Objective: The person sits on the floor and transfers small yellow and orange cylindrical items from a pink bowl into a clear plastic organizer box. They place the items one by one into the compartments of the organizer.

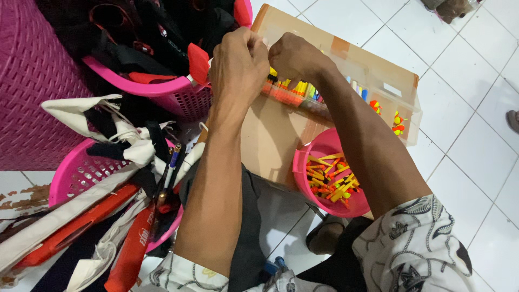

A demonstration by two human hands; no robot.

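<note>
- Left hand and right hand, top centre: fingers curled shut, knuckles touching, pinching something tiny; can't tell what.
- Hands sit right over the clear plastic tray of upright yellow/orange sticks, resting on a cardboard box.
- Pink bowl, lower centre-right: loose sticks, close under the right forearm.
- Left of frame: pink perforated baskets holding cloth bags.

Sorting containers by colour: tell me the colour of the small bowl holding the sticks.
Pink; the small bowl shows best in the head view.
</note>
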